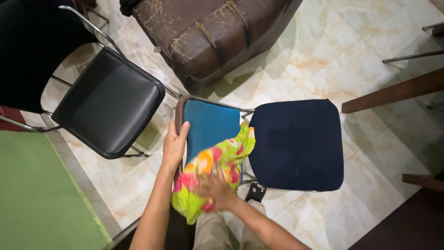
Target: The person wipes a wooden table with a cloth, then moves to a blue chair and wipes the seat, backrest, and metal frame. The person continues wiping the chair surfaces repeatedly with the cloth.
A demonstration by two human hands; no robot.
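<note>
A bright floral cloth (213,172), lime green with pink and orange patches, is draped over the blue backrest (210,127) of a chair, hanging down its near face. The right hand (213,190) lies on the lower part of the cloth with fingers spread (blurred, so whether it pinches the fabric cannot be told). The left hand (174,146) is closed around the left edge of the backrest, thumb on the blue face. Beyond the backrest sits the chair's dark navy seat (296,144). To the left stands a black padded chair (108,102), a green tabletop (37,194) nearer still, and a worn brown sofa (208,32) on the marble-patterned floor (333,51).
</note>
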